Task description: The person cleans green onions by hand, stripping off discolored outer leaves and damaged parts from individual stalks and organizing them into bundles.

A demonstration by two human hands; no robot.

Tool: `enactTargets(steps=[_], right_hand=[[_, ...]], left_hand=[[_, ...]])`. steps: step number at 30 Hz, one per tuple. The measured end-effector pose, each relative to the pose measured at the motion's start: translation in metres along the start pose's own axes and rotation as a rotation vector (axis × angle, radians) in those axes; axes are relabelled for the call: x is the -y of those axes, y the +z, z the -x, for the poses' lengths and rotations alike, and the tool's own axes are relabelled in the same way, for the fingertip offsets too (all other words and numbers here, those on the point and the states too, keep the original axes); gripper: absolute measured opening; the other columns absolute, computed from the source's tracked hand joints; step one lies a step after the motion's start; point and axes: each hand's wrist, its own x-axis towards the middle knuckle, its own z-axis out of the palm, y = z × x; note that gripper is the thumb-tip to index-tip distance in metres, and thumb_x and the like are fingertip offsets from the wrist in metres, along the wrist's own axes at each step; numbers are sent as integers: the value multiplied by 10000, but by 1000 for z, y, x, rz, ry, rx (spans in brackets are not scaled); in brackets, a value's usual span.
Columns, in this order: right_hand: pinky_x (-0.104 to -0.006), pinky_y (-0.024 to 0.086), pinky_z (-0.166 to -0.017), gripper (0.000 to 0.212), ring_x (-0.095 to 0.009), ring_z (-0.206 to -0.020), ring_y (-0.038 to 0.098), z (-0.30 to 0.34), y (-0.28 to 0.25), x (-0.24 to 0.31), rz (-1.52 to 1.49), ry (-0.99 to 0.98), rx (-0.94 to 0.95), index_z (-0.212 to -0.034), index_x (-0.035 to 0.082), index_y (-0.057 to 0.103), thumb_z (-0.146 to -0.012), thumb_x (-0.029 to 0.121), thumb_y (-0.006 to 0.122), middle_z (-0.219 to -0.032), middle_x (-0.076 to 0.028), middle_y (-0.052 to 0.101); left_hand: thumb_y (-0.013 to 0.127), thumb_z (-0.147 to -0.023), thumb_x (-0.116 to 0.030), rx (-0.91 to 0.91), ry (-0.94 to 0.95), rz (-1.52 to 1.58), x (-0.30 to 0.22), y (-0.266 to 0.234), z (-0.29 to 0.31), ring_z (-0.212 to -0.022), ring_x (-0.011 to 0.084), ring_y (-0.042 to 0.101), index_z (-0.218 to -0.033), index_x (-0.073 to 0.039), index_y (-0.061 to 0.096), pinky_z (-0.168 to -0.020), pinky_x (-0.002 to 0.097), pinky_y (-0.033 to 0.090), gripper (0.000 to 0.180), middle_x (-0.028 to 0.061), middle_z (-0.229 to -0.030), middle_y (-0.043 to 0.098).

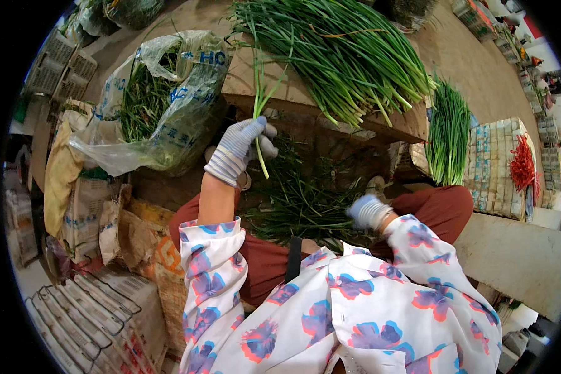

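My left hand (237, 151), in a striped grey-white glove, is closed around a garlic chive stalk (259, 93). Its green leaves point up and away, while the pale lower end hangs below my fingers. My right hand (369, 213), gloved the same way, is over my lap near my right knee. Motion smears its fingers, so I cannot make out anything in them. Beyond my hands, a large heap of garlic chives (336, 56) lies on a low wooden table (274, 87), pale ends toward me. Loose green trimmings (305, 199) cover the ground between my legs.
At the left stands a clear plastic bag (199, 93) holding green scraps. Another bunch of chives (449, 134) rests right of the table, beside a pale crate (495, 165) with red ties (522, 163). Stacked crates (93, 318) fill the lower left; a board (523, 255) is at right.
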Motion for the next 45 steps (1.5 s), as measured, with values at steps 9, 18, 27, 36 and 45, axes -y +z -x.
enactTargets(steps=[9,18,27,36,45], right_hand=[[-444,475,-675,359,-358,-745,602,-16,-159,-36,-473,523,-912,-862,49,548,-829,406,519,-773,-190,620],[-262,498,-509,209,-150,-552,592,10,-65,37,-2025,-248,-678,-1009,-6,533,-880,157,516,-689,-97,612],[-263,520,-550,219,-159,-611,609,12,-58,31,-2212,-283,-839,-1037,-1,526,-906,169,483,-720,-98,620],[-355,483,-544,169,-307,-624,590,27,-108,-19,-535,76,-1543,-916,87,573,-777,177,608,-769,-97,608],[-399,453,-612,162,-279,-813,559,22,-157,-60,14,231,-1518,-787,79,570,-686,180,646,-984,-96,552]], left_hand=[[491,-885,-163,-108,90,280,35,36,-43,-539,126,546,-1068,27,565,-714,312,498,274,29,-609,558],[433,-907,-356,-294,5,-288,53,13,-34,-794,183,557,-958,-37,662,-719,283,400,396,64,-935,641],[461,-891,-415,-165,-184,-334,53,8,-21,-729,186,611,-812,-2,660,-690,302,472,466,103,-759,647],[492,-883,-161,358,-25,552,75,58,-15,-777,223,590,-1266,-1,382,-863,403,459,429,-27,-445,390],[558,-858,-247,123,-82,579,70,71,-34,-957,243,573,-1193,-88,469,-792,408,506,382,91,-1035,591]])
